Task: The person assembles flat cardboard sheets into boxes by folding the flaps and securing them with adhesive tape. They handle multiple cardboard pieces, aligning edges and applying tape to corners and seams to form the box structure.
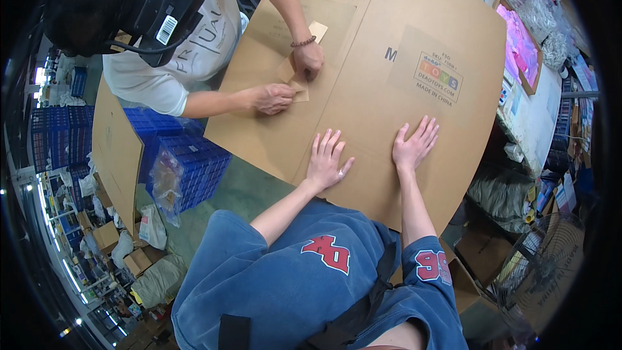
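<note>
A large brown cardboard sheet (363, 91) with printed marks lies flat before me. My left hand (328, 163) rests palm down near its front edge, fingers spread. To the right, my right hand (415, 145) also lies flat on the cardboard, fingers stretched out, just below a printed patch. Neither hand holds anything. Across at the left, a co-worker's two hands (290, 84) work at a strip of brown tape (300, 85) on the same sheet. Parts of the strip are hidden behind their fingers.
Blue plastic crates (191, 172) stand on the floor at the left, beside another leaning cardboard sheet (115, 149). At the right are a white table (534, 116) with a box of pink packages (520, 45) and a standing fan (544, 262). The co-worker wears a head-mounted device (172, 19).
</note>
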A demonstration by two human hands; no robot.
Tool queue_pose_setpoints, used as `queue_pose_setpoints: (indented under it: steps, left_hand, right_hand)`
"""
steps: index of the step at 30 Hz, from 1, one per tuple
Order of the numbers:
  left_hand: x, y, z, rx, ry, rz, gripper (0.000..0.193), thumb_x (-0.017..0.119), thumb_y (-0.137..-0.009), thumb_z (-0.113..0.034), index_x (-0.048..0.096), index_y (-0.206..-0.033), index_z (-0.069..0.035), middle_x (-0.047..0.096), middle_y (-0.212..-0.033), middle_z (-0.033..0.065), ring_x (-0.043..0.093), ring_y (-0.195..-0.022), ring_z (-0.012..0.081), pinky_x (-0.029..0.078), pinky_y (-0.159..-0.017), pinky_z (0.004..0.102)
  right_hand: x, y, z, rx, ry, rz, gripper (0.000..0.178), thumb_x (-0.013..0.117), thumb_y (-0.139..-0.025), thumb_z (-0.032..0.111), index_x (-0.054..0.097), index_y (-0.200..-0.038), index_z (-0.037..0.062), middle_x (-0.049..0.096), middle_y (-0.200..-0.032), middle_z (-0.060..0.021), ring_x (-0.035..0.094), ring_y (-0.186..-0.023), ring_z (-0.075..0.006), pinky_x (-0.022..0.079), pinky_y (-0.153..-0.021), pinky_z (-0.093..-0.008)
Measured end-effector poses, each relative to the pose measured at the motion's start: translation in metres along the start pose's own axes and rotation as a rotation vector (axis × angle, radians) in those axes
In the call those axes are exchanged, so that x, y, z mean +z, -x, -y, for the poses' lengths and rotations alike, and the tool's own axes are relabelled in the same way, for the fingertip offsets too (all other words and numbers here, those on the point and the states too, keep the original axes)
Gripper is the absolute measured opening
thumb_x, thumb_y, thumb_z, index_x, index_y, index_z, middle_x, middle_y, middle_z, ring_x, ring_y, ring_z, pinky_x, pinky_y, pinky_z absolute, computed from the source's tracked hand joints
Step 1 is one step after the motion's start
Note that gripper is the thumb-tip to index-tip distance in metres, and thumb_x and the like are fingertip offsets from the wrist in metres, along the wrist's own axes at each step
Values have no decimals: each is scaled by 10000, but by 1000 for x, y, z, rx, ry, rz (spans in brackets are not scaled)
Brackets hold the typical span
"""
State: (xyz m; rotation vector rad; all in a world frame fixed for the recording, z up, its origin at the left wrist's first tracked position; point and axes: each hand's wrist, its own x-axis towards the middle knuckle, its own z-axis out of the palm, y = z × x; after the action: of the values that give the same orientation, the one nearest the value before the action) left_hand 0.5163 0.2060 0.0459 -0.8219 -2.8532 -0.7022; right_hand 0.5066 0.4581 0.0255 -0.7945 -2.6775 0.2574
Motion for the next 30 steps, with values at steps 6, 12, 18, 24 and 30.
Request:
queue_pose_setpoints:
  steps: [6, 12, 18, 24, 30]
  left_hand:
    - [-2, 0, 0, 4, -6, 6, 506, 686, -920, -401, 535, -1251, -50, 446, -1469, 194, 354, -1436, 384, 248, -1193, 572]
    - [-2, -1, 0, -1, -9, 4, 508, 683, -922, -403, 534, -1254, -49, 448, -1466, 194, 363, -1430, 382, 251, -1192, 572]
    - [-1, -1, 0, 11, -11, -13, 507, 680, -925, -406, 535, -1254, -49, 452, -1463, 193, 365, -1430, 379, 259, -1188, 569]
    - [-2, -1, 0, 1, -21, -1, 500, 685, -923, -402, 539, -1247, -50, 452, -1464, 190, 366, -1431, 375, 259, -1189, 566]
    - [-1, -2, 0, 2, -10, -4, 500, 693, -917, -398, 543, -1242, -48, 455, -1463, 190, 368, -1431, 375, 259, -1190, 566]
  right_hand:
    - [1, 0, 0, 7, -13, 6, 680, 554, -962, 358, 389, -1509, -11, 314, -1605, -223, 242, -1509, -397, 192, -1238, -515]
    - [3, 0, -1, 1, 4, 6, 676, 549, -966, 358, 385, -1511, -7, 315, -1604, -222, 243, -1510, -392, 197, -1239, -509]
    - [1, -1, 0, 8, 8, 22, 676, 542, -971, 360, 376, -1518, 0, 305, -1609, -220, 234, -1515, -381, 190, -1244, -498]
    - [0, -1, 1, 11, 2, 25, 681, 541, -970, 366, 374, -1521, 1, 304, -1612, -216, 234, -1516, -378, 177, -1248, -494]
    - [1, -1, 0, 28, -6, 44, 687, 543, -967, 369, 374, -1519, -3, 297, -1615, -215, 223, -1520, -379, 169, -1250, -496]
